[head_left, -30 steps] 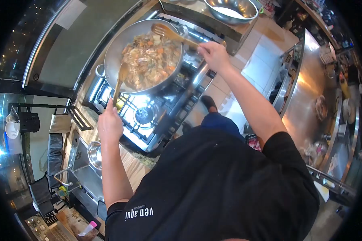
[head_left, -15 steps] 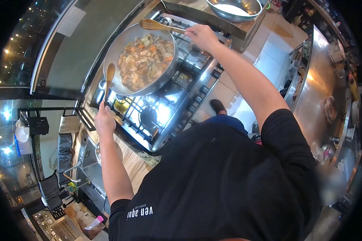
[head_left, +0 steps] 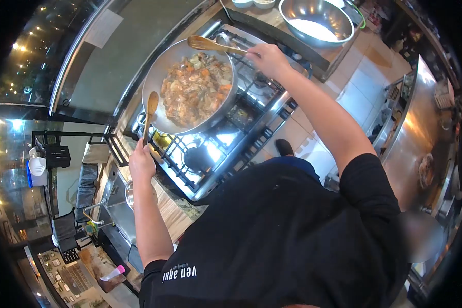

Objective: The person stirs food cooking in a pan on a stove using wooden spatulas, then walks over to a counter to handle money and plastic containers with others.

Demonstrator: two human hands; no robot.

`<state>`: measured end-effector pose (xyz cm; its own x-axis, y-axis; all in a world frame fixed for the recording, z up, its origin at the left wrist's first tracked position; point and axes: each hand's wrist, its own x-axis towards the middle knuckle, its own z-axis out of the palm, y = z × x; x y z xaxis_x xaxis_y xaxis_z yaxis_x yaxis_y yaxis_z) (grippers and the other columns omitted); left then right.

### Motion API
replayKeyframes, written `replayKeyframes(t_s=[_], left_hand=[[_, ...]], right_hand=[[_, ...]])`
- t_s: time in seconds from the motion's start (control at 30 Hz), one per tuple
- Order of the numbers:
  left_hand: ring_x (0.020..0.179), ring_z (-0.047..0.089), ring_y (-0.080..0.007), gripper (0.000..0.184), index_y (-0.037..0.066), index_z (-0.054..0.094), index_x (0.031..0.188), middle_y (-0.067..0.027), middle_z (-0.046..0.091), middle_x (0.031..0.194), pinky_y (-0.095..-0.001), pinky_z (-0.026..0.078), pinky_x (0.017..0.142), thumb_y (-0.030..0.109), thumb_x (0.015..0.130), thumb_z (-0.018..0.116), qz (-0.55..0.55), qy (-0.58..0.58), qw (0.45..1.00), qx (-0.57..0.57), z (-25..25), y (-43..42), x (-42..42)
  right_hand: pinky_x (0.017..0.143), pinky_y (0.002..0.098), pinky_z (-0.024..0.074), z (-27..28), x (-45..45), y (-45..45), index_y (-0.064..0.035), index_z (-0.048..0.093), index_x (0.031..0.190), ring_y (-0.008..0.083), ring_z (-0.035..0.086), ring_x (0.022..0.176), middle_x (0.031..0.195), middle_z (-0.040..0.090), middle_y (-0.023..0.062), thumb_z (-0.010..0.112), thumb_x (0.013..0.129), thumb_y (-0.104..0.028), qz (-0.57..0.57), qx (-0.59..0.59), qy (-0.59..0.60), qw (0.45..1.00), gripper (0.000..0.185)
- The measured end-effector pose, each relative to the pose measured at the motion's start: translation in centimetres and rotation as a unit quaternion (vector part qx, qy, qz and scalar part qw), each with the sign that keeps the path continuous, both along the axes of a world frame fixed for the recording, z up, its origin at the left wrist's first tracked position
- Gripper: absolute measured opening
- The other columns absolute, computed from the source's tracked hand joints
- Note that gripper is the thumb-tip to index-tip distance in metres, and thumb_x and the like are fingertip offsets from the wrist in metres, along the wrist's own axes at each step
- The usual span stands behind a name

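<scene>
A large, wide metal pan (head_left: pixel 153 66) sits on the gas stove (head_left: pixel 218 179), holding a stew-like mix of noodles, orange pieces and vegetables (head_left: pixel 195 90). My left hand (head_left: pixel 142 164) is closed around the handle of a wooden spoon (head_left: pixel 152 105), whose bowl is over the pan's near left side, apart from the food. In my right hand (head_left: pixel 268 59) is a slotted wooden spatula (head_left: pixel 202 43), gripped by its handle end. Its head lies at the pan's far rim; whether it touches the rim I cannot tell.
Back right, a big steel bowl (head_left: pixel 318 25) with something white inside stands on a wooden counter. A sink with a faucet (head_left: pixel 95 214) is at the left. On the right is a steel worktable (head_left: pixel 410 133). Stove knobs line the front edge.
The camera view has shifted, so the whole scene sits lower and further right. Both hands and their wooden tools keep nearly the same places relative to the pan.
</scene>
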<state>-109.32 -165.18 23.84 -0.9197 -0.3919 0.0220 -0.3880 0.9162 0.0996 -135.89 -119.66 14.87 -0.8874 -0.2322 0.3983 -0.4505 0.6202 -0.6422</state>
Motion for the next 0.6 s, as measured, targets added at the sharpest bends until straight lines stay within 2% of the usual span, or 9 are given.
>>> replayKeyframes(t_s=[0.07,0.27,0.33,0.4,0.47,0.5,0.53,0.57,0.6], left_hand=[[0.111,0.074,-0.0517,0.043,0.009,0.067,0.151,-0.0311,0.078,0.116,-0.0588,0.057,0.097,0.026,0.114,0.055,-0.009,0.035,0.999,0.001,-1.5,-0.8,0.3],[0.11,0.074,-0.0526,0.042,0.009,0.068,0.151,-0.0327,0.077,0.115,-0.0592,0.057,0.095,0.023,0.112,0.057,-0.001,0.095,0.994,0.05,-3.5,-0.6,1.0],[0.107,0.074,-0.0533,0.04,0.009,0.068,0.148,-0.0334,0.077,0.11,-0.0609,0.057,0.093,0.022,0.112,0.058,0.012,0.086,0.994,0.062,-3.2,0.1,1.0],[0.103,0.074,-0.0537,0.039,0.01,0.069,0.147,-0.0335,0.077,0.106,-0.0616,0.056,0.089,0.024,0.112,0.058,0.011,0.1,0.988,0.116,-3.1,0.3,1.0],[0.098,0.074,-0.0527,0.036,0.011,0.071,0.143,-0.0322,0.077,0.105,-0.0593,0.057,0.085,0.021,0.112,0.056,-0.011,0.11,0.984,0.139,-2.3,1.0,1.3],[0.097,0.075,-0.051,0.035,0.007,0.071,0.14,-0.032,0.077,0.106,-0.0582,0.058,0.085,0.019,0.111,0.057,-0.03,0.08,0.988,0.132,-1.8,1.3,1.6],[0.095,0.076,-0.0486,0.037,0.004,0.07,0.143,-0.0296,0.078,0.104,-0.0568,0.058,0.086,0.018,0.111,0.057,-0.06,0.077,0.984,0.149,-2.9,0.4,1.8],[0.086,0.077,-0.0373,0.036,-0.002,0.065,0.142,-0.0263,0.076,0.104,-0.0507,0.059,0.08,0.016,0.112,0.056,-0.108,0.119,0.974,0.157,-6.0,-1.9,1.8],[0.093,0.076,-0.0432,0.039,-0.003,0.062,0.146,-0.0292,0.076,0.109,-0.0534,0.058,0.086,0.014,0.112,0.055,-0.06,0.054,0.966,0.244,-4.0,0.0,1.9]], right_hand=[[0.099,0.0491,0.0589,-0.4,-0.1,-0.1,-0.007,0.085,0.116,0.0412,0.075,0.108,0.113,0.081,0.0187,0.075,0.103,-0.033,0.006,0.001,0.013,1.0,0.031],[0.097,0.0491,0.059,-0.9,0.4,-0.2,-0.0077,0.084,0.116,0.0409,0.074,0.106,0.109,0.078,0.0183,0.074,0.103,-0.028,-0.001,-0.016,0.048,0.999,0.026],[0.096,0.0504,0.0598,-0.9,0.5,-0.5,-0.0073,0.083,0.112,0.0423,0.074,0.107,0.11,0.077,0.0208,0.074,0.103,-0.029,-0.002,-0.019,-0.041,0.999,0.025],[0.096,0.0504,0.0601,-0.5,1.3,-1.1,-0.0059,0.082,0.106,0.0413,0.075,0.107,0.108,0.078,0.0207,0.072,0.103,-0.031,-0.029,-0.107,-0.11,0.988,0.027],[0.096,0.0512,0.0596,0.8,2.5,-0.8,-0.0072,0.081,0.102,0.04,0.074,0.106,0.109,0.077,0.0193,0.069,0.101,-0.026,0.012,-0.049,-0.016,0.999,0.023],[0.091,0.0498,0.0597,-1.3,2.3,-1.6,-0.006,0.082,0.1,0.0395,0.074,0.099,0.101,0.079,0.0175,0.068,0.102,-0.023,0.04,-0.093,0.109,0.989,0.022],[0.093,0.0494,0.0592,0.1,4.6,-1.8,-0.0082,0.082,0.105,0.0368,0.074,0.103,0.105,0.077,0.016,0.069,0.103,-0.023,0.031,-0.098,0.092,0.991,0.02],[0.094,0.0497,0.0588,2.4,7.8,-2.2,-0.0081,0.081,0.109,0.0365,0.073,0.105,0.106,0.076,0.0155,0.069,0.103,-0.022,0.016,-0.129,0.039,0.991,0.019],[0.095,0.0494,0.0583,1.3,8.4,-3.0,-0.008,0.08,0.11,0.0372,0.072,0.107,0.108,0.074,0.0157,0.07,0.104,-0.026,0.016,-0.105,0.061,0.992,0.022]])
